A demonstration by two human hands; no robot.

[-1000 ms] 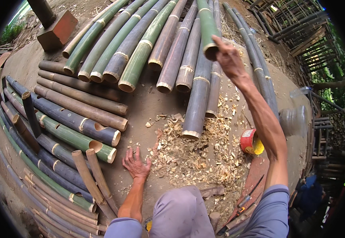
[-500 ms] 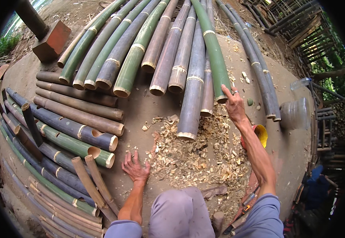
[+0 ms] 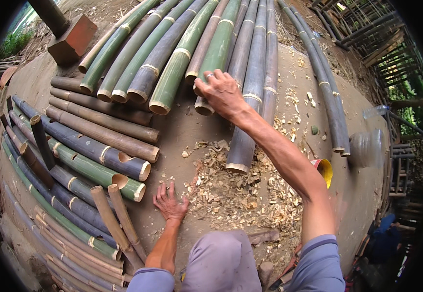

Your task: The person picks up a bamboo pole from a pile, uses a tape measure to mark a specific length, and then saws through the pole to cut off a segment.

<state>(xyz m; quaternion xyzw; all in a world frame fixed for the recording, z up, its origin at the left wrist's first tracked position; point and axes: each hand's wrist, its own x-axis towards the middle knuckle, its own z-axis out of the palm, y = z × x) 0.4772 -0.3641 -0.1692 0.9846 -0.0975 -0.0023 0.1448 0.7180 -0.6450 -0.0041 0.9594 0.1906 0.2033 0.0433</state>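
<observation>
left hand (image 3: 171, 202): at 7 o'clock, palm down, fingers spread flat.
right hand (image 3: 222, 91): at 12 o'clock, arm outstretched, fingers curled downward.

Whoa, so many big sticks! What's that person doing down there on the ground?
A person is crouched among cut bamboo poles. Their right hand reaches forward and rests on the end of a green bamboo pole in the pile ahead. Their left hand is pressed flat on the dirt floor, beside a heap of wood chips. More poles lie stacked to the left, and a yellow cup lies on the right.
</observation>
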